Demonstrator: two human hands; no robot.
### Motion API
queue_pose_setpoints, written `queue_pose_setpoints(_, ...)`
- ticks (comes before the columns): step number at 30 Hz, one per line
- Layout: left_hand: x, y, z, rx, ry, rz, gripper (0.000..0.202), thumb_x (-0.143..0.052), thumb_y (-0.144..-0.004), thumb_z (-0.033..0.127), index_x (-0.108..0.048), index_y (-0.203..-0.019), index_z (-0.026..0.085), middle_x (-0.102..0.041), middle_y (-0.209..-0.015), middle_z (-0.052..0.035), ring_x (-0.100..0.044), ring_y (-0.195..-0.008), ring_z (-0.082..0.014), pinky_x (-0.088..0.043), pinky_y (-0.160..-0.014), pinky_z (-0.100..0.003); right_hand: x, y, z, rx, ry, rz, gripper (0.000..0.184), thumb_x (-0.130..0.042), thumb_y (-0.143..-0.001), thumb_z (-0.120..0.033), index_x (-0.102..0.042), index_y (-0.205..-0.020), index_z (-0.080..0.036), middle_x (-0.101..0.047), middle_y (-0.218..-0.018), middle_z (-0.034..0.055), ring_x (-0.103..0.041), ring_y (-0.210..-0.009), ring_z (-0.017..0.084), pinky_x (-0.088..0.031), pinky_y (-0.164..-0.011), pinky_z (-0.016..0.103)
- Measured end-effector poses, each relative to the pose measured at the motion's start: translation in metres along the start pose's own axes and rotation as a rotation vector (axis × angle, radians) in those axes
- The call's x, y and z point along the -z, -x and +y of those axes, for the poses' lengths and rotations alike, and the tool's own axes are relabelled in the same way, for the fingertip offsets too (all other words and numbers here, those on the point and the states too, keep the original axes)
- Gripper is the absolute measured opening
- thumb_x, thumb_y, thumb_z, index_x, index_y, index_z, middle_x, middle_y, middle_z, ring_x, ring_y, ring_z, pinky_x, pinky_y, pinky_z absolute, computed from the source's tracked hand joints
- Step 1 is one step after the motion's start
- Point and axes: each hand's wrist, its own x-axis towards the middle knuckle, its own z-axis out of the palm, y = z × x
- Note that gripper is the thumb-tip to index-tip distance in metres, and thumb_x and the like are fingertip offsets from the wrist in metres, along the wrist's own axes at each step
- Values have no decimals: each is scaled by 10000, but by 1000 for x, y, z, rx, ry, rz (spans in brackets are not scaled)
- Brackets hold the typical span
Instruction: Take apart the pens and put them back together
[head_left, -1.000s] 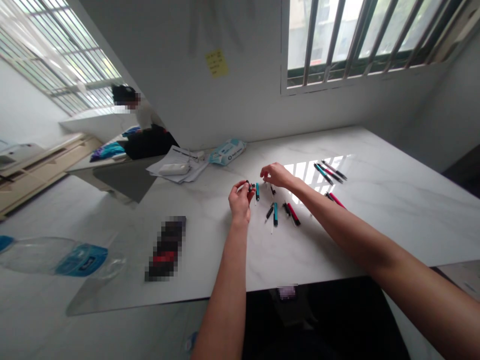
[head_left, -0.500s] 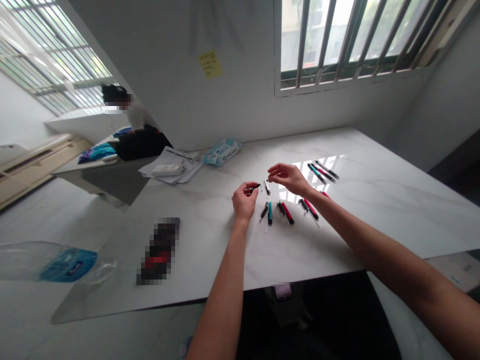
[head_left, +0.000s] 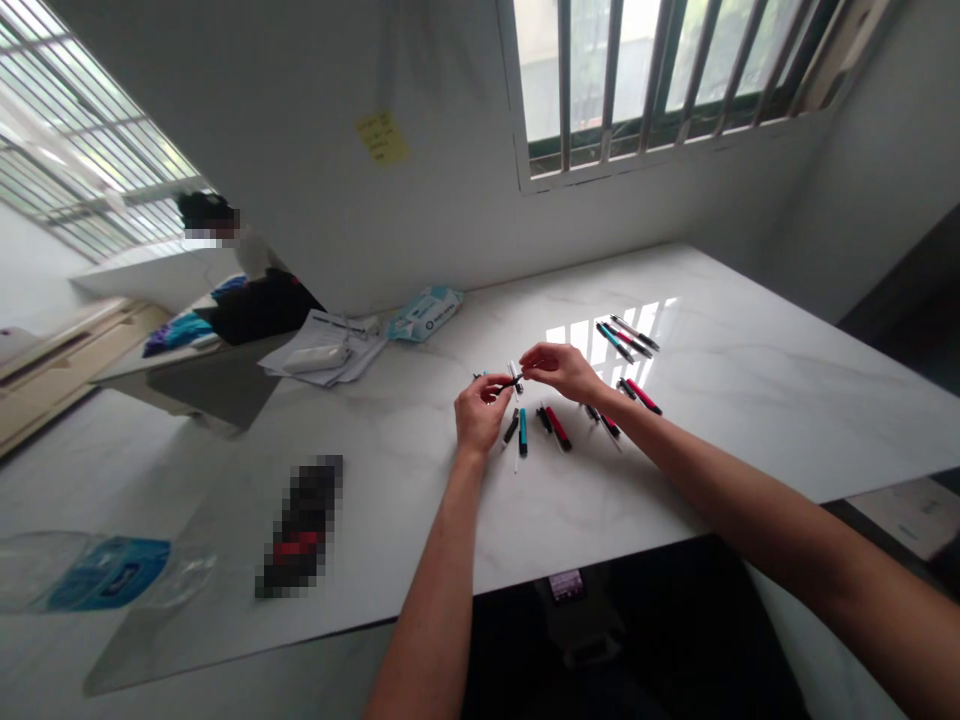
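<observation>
My left hand [head_left: 478,411] is closed in a pinch on a small black pen part [head_left: 504,382] just above the white marble table [head_left: 720,400]. My right hand [head_left: 561,368] is closed too, pinching a thin white pen piece [head_left: 515,373] whose end meets the black part. Below the hands lie loose pen parts: a teal barrel [head_left: 523,431], a black piece [head_left: 511,429] and a red barrel [head_left: 557,427]. More red and black pieces [head_left: 636,394] lie by my right wrist. Three whole pens [head_left: 626,338] rest further back in the window's reflection.
A wet-wipe pack [head_left: 425,312] and papers with a white object [head_left: 322,352] lie at the table's far left. A blurred dark item [head_left: 298,527] sits near the front left edge. A plastic bottle [head_left: 90,573] lies left. Another person [head_left: 247,270] sits at a far desk.
My hands have come together: the right hand brought the white piece to the black part held by the left. The camera view shifted, so everything sits further left and lower.
</observation>
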Motion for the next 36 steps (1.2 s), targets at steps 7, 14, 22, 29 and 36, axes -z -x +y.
queue_pose_setpoints(7,0,-2,-3,1,14,11,137,-803,-814,247,-832,-948,238,-819,-961,-56,-746,-836,-193,-566,-764,-291,1,-1,-2,5,-6,0,189,-809,-810,-292,-772,-977,-210,-821,-941,37,-806,-901,203,-660,-909,367)
queue_pose_setpoints(14,0,-2,-1,-18,-13,-9,134,-782,-835,269,-825,-957,231,-819,-966,-60,-753,-838,-194,-558,-747,-289,2,-2,0,18,5,-12,183,-792,-815,-284,-771,-974,-196,-824,-943,44,-800,-895,196,-645,-871,336)
queue_pose_setpoints(22,-1,-1,-1,-39,-36,-11,136,-768,-844,270,-822,-962,232,-820,-978,-59,-753,-840,-196,-553,-732,-287,1,-1,1,17,95,-27,176,-779,-865,-291,-775,-1011,-193,-819,-923,45,-792,-821,184,-633,-765,299)
queue_pose_setpoints(29,0,-2,-3,-38,-70,-29,148,-759,-849,282,-818,-976,235,-820,-987,-49,-751,-864,-194,-543,-745,-287,2,0,2,39,81,-51,241,-812,-859,-344,-771,-1039,-188,-821,-926,59,-787,-853,191,-641,-807,315)
queue_pose_setpoints(36,0,-1,-2,-34,-42,-23,146,-781,-828,285,-821,-956,225,-820,-975,-58,-742,-825,-192,-542,-733,-289,3,-1,3,112,75,-60,235,-820,-831,-365,-789,-991,-197,-820,-962,55,-778,-875,198,-646,-863,350)
